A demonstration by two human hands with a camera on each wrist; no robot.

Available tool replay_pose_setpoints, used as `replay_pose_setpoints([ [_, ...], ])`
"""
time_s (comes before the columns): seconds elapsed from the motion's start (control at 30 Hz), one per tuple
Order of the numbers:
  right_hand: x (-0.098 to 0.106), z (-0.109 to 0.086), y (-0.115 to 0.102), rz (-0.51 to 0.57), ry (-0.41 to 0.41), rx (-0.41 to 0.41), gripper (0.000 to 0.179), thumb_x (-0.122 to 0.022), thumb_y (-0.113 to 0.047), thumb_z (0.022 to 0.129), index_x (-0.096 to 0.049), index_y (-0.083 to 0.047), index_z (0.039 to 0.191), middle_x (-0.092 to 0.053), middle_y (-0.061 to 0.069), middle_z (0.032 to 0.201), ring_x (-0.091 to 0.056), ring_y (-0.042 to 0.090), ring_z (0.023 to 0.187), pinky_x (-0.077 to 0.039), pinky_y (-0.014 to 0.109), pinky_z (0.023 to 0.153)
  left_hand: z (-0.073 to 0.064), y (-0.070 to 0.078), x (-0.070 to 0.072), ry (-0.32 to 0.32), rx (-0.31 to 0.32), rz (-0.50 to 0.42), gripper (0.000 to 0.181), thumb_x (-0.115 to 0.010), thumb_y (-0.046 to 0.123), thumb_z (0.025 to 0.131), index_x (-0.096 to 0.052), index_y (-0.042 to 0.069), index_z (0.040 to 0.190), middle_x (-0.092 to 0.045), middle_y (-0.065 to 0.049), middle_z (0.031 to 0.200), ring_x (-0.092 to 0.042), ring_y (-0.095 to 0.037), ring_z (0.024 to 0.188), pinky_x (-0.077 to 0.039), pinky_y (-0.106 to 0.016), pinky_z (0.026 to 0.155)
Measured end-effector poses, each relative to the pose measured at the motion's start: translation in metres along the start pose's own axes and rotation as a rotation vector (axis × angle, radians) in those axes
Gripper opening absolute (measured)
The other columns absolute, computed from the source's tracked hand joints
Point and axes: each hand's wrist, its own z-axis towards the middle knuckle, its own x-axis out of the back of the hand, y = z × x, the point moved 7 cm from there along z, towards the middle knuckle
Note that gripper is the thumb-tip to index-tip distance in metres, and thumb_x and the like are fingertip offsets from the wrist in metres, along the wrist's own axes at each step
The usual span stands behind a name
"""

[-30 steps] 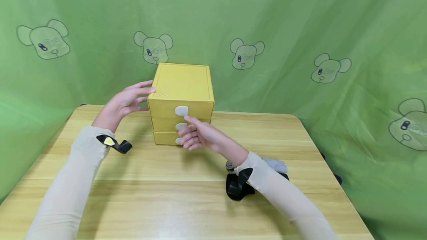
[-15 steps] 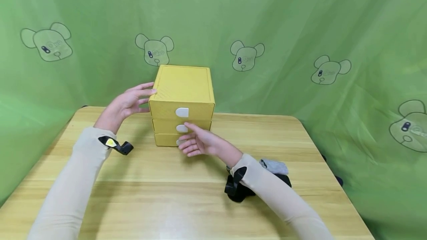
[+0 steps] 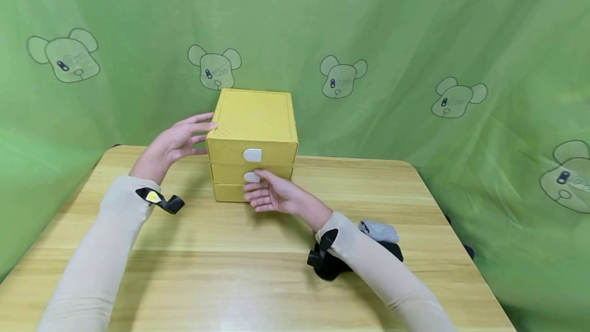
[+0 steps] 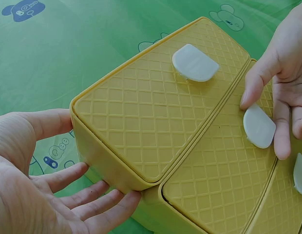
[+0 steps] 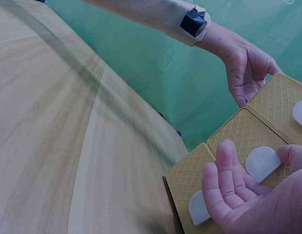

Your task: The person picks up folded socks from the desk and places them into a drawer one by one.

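Note:
A yellow box with three stacked drawers (image 3: pixel 255 117) stands at the back of the table, all its drawers pushed in. Each front has a waffle pattern and a white tab handle. My left hand (image 3: pixel 172 142) rests against the box's left side, its fingers spread and fairly straight along the wall and edge. At the front, my right hand (image 3: pixel 288 196) has its thumb above and index finger below the middle drawer's handle (image 4: pixel 258 127), pinching it. The other fingers are loosely bent in front of the bottom handle (image 5: pixel 198 207). The top handle (image 4: pixel 195 62) is untouched.
A grey rolled cloth item (image 3: pixel 379 230) and a black cloth item (image 3: pixel 332 269) lie on the wooden table (image 3: pixel 221 281) at the right, partly hidden by my right forearm. A green curtain (image 3: pixel 392 24) with bear-head prints hangs right behind the table.
My right hand has dropped from near the top handle to the middle one, and its fingers have moved in around it. The left hand stays against the box.

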Motion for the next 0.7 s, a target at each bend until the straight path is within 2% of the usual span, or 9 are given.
replay_pose_setpoints([
  [0.13, 0.0015, 0.0014, -0.0002, 0.002, -0.008, 0.013, 0.052, -0.038, -0.049, 0.107, -0.062, -0.005, 0.121, -0.074, 0.000, 0.089, -0.068, 0.011, 0.074, -0.059, 0.027, 0.077, 0.0006, 0.0003, 0.0001, 0.007, 0.002, 0.006, 0.076, -0.059, 0.023, 0.104, -0.013, 0.024, 0.165, -0.014, -0.009, 0.172, -0.014, -0.032, 0.159, -0.018, -0.058, 0.128],
  [0.4, 0.0054, 0.0040, 0.0012, -0.079, 0.013, 0.075, 0.064, -0.039, -0.048, 0.107, -0.053, 0.005, 0.140, -0.074, -0.002, 0.087, -0.069, 0.011, 0.074, -0.060, 0.025, 0.075, 0.0011, -0.0002, 0.0023, 0.005, 0.006, 0.004, 0.077, -0.059, 0.023, 0.104, -0.012, 0.025, 0.165, -0.013, -0.008, 0.172, -0.014, -0.032, 0.159, -0.018, -0.058, 0.128],
  [0.7, 0.0080, 0.0025, 0.0025, -0.104, 0.073, 0.148, 0.061, -0.047, -0.045, 0.106, -0.058, 0.007, 0.137, -0.075, 0.000, 0.084, -0.070, 0.011, 0.071, -0.061, 0.025, 0.072, 0.0014, -0.0009, 0.0017, 0.005, 0.003, 0.012, 0.076, -0.058, 0.023, 0.104, -0.013, 0.024, 0.165, -0.015, -0.009, 0.172, -0.015, -0.031, 0.159, -0.019, -0.058, 0.128],
])
